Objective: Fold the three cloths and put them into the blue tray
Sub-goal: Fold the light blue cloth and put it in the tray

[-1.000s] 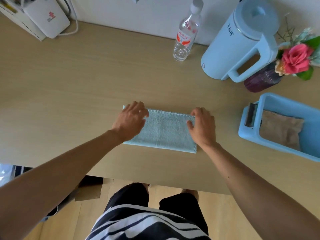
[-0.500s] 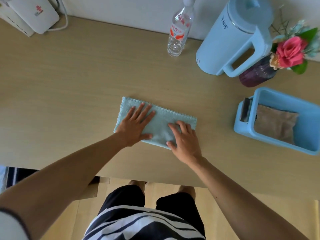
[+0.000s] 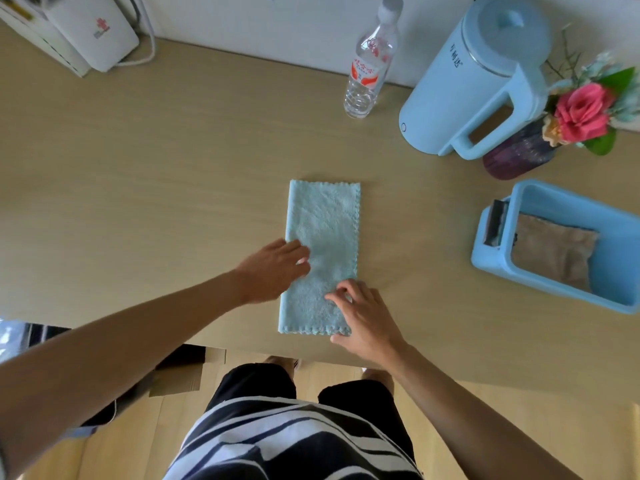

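Cloth number two by my count, a pale blue fluffy rectangle with scalloped edges (image 3: 322, 251), lies flat as a long strip on the light wooden table (image 3: 138, 168), its far end stretching away from both hands. The left hand (image 3: 273, 268) rests open, fingers on the strip's left edge, gripping nothing. The right hand (image 3: 360, 313) presses loosely curled fingers on the near right corner; whether it pinches the fabric, I cannot tell. Well to the right of that hand, the blue plastic tray (image 3: 491, 261) already holds one folded brown cloth (image 3: 550, 251). A third cloth is not in sight, so roughly one of three is done.
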A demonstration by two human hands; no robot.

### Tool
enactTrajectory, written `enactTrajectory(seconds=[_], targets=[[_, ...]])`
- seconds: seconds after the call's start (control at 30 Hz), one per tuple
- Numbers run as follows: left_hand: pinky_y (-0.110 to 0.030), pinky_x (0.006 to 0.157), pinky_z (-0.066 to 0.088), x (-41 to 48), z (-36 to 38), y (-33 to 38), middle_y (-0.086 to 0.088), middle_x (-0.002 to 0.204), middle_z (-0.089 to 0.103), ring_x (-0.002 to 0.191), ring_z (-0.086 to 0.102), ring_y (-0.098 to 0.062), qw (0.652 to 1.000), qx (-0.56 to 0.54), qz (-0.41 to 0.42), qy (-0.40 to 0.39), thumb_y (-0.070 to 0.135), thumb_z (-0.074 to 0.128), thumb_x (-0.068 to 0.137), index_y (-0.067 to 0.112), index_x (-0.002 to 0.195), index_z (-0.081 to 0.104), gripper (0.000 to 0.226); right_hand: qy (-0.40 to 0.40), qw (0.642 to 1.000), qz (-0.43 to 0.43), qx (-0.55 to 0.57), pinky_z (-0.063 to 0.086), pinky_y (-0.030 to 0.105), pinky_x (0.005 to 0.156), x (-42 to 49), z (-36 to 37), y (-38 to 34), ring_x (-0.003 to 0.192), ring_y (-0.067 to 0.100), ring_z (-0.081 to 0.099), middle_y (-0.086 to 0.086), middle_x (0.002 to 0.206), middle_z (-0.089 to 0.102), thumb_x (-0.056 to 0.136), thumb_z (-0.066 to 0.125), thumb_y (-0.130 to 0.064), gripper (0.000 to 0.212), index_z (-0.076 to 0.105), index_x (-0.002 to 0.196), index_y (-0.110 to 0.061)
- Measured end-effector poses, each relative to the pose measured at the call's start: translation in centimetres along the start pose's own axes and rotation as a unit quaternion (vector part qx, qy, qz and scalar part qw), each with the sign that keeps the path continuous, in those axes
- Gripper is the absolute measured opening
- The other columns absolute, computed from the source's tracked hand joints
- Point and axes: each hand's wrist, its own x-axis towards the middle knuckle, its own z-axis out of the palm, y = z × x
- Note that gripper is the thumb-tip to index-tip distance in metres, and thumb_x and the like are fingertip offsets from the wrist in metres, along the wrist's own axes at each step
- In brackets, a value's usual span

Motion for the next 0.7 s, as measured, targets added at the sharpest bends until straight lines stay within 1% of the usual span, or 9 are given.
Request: enactTrajectory(seconds=[0.13, 0.27, 0.37, 0.43, 0.5, 0.57, 0.63, 0.67, 0.7], targets=[[-0.036, 0.094, 0.052, -2.5, 0.5, 0.7, -0.004, 0.120, 0.063, 0.114, 0.058, -0.023, 0.999, -0.028, -0.019, -0.028, 0.036, 0.074, 0.078, 0.022, 0.109, 0.067, 0.035, 0.005, 0.998, -0.025, -0.050, 0.047, 0.038, 0.101, 0.4, 0.4, 0.5, 0.116, 0.022, 0.051, 0.000, 0.122, 0.051, 0.067, 0.084, -0.034, 0.065, 0.057, 0.124, -0.022], [-0.040, 0.105, 0.044, -2.8, 0.5, 1.3, -0.006, 0.131, 0.056, 0.125, 0.049, -0.026, 0.997, -0.023, -0.040, -0.057, 0.055, 0.070, 0.074, 0.022, 0.120, 0.061, 0.057, 0.049, 0.998, -0.022, -0.042, 0.047, 0.038, 0.095, 1.2, 0.3, 0.5, 0.104, 0.021, 0.056, -0.003, 0.108, 0.056, 0.080, 0.072, -0.017, 0.028, 0.066, 0.107, -0.020], [-0.041, 0.108, 0.041, -3.1, 0.7, 1.4, -0.004, 0.133, 0.051, 0.127, 0.045, -0.025, 0.995, -0.026, -0.046, -0.086, 0.073, 0.063, 0.067, 0.024, 0.126, 0.057, 0.077, 0.052, 0.997, 0.039, 0.044, 0.045, 0.036, 0.086, 2.1, -0.6, -0.1, 0.092, 0.017, 0.057, -0.005, 0.096, 0.059, 0.089, 0.062, -0.022, 0.010, 0.066, 0.097, -0.018], [-0.041, 0.109, 0.039, -3.1, 0.6, 1.7, 0.000, 0.130, 0.052, 0.124, 0.047, -0.022, 0.993, -0.040, -0.062, -0.089, 0.083, 0.051, 0.065, 0.026, 0.127, 0.058, 0.084, 0.023, 0.985, 0.080, 0.149, 0.039, 0.030, 0.073, 2.3, -1.7, -0.5, 0.073, 0.010, 0.051, -0.009, 0.081, 0.055, 0.095, 0.061, -0.028, 0.011, 0.060, 0.088, -0.019], [-0.039, 0.108, 0.038, -3.1, 0.4, 2.2, 0.005, 0.119, 0.059, 0.115, 0.053, -0.018, 0.989, -0.098, -0.089, -0.065, 0.079, 0.045, 0.074, 0.028, 0.120, 0.061, 0.070, -0.006, 0.956, 0.109, 0.271, 0.033, 0.025, 0.060, 1.9, -2.8, -0.8, 0.059, 0.004, 0.045, -0.014, 0.069, 0.049, 0.098, 0.059, -0.030, 0.017, 0.055, 0.083, -0.022], [-0.036, 0.101, 0.038, -3.0, -0.2, 2.7, 0.009, 0.092, 0.064, 0.092, 0.060, -0.014, 0.965, -0.217, -0.144, -0.032, 0.064, 0.047, 0.088, 0.028, 0.097, 0.064, 0.040, -0.026, 0.922, 0.128, 0.364, 0.033, 0.022, 0.056, 1.3, -3.7, -0.8, 0.056, 0.004, 0.045, -0.014, 0.065, 0.050, 0.099, 0.059, -0.032, 0.019, 0.058, 0.083, -0.022], [-0.026, 0.081, 0.043, -2.8, -0.6, 3.1, 0.009, 0.064, 0.055, 0.063, 0.051, -0.012, 0.926, -0.318, -0.204, -0.009, 0.050, 0.050, 0.096, 0.029, 0.074, 0.057, 0.031, -0.044, 0.900, 0.128, 0.415, 0.035, 0.018, 0.057, 0.5, -4.5, -0.4, 0.057, 0.000, 0.047, -0.018, 0.065, 0.054, 0.095, 0.065, -0.037, 0.019, 0.058, 0.083, -0.024], [-0.021, 0.068, 0.040, -2.7, -0.8, 3.2, 0.009, 0.055, 0.048, 0.053, 0.045, -0.010, 0.903, -0.363, -0.227, -0.011, 0.045, 0.054, 0.097, 0.031, 0.066, 0.051, 0.034, -0.059, 0.890, 0.124, 0.436, 0.040, 0.015, 0.058, 0.2, -4.8, -0.2, 0.061, -0.003, 0.054, -0.023, 0.070, 0.060, 0.090, 0.071, -0.039, 0.018, 0.059, 0.088, -0.027], [-0.020, 0.057, 0.036, -2.6, -0.9, 3.2, 0.008, 0.050, 0.044, 0.046, 0.040, -0.011, 0.882, -0.401, -0.246, -0.022, 0.042, 0.056, 0.097, 0.032, 0.061, 0.045, 0.038, -0.074, 0.879, 0.119, 0.456, 0.047, 0.015, 0.064, -0.1, -4.9, 0.0, 0.071, -0.004, 0.062, -0.025, 0.082, 0.066, 0.084, 0.077, -0.042, 0.025, 0.060, 0.097, -0.028]])
